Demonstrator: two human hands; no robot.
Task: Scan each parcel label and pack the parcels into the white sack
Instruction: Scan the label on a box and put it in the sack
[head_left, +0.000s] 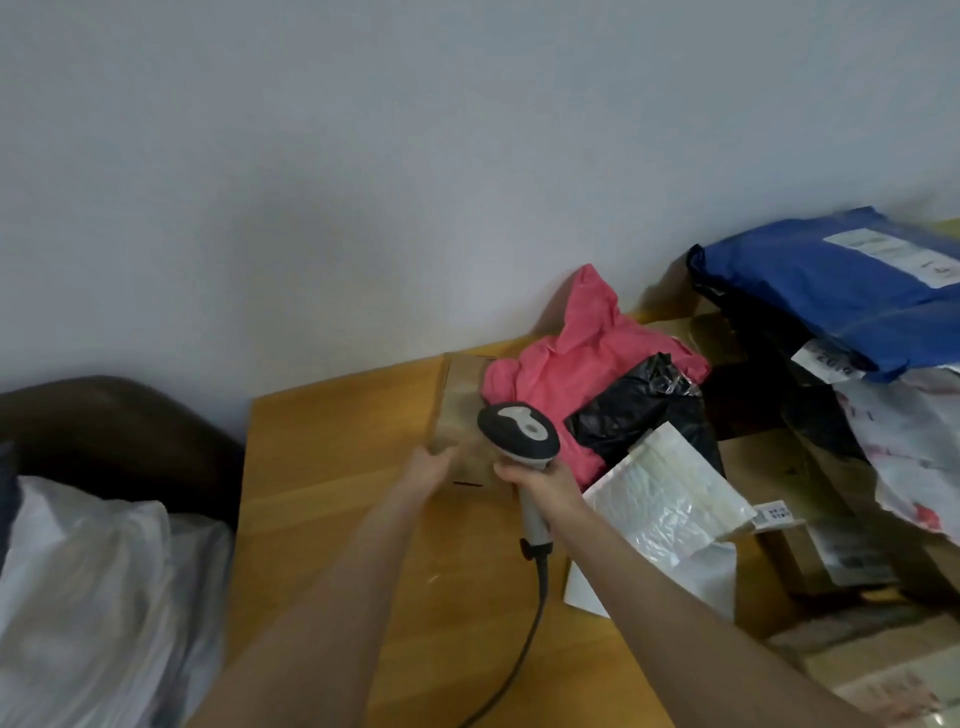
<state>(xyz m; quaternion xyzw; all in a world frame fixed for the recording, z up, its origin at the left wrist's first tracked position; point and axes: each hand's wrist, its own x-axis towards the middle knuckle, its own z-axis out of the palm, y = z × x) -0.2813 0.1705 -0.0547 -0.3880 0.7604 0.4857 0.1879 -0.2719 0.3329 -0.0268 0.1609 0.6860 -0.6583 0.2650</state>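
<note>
The scanner (519, 431) held over the brown box (457, 395), mid-table.
At 8 o'clock the white sack (93, 597) slumps off the table (332, 467) edge, bare wood between. The right hand (545, 486) grips the scanner handle; the left hand (426, 467) clasps the box's near corner. The pink parcel (582, 348) and blue parcel (831, 296) crowd 1 to 3 o'clock.

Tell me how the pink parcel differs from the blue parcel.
The pink parcel is crumpled and shows no label; the blue parcel lies smoother, with a white label facing up. Pink sits by the black bag; blue lies higher, far right. Both are soft bags.
</note>
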